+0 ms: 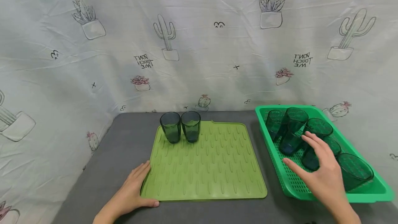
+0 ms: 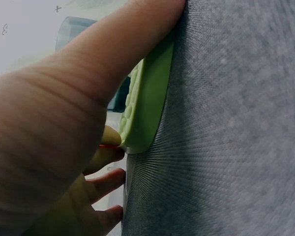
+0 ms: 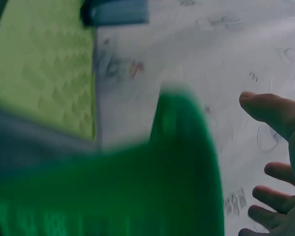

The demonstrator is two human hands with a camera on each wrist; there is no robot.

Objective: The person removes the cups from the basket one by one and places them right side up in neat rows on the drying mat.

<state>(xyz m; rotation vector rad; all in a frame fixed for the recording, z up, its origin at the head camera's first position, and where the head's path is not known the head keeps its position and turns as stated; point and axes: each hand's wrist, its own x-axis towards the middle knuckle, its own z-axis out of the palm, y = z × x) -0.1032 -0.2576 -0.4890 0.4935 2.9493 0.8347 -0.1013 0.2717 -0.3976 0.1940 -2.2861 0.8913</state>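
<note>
Glasses (image 1: 318,127) sit in the green basket (image 1: 370,197), right hand (image 1: 324,172) spread over it, empty; left hand (image 1: 132,189) relaxed at the mat's (image 1: 211,161) left edge, two more glasses (image 1: 191,129) standing there; likely pick step, next needs fingers round one.

Smooth glass-like tumblers (image 1: 191,127), matt ridged mat (image 1: 211,168), glossy plastic basket (image 1: 370,196), wrinkled cloth-like backdrop (image 1: 192,44), rough woven-looking tabletop (image 2: 231,123)
</note>
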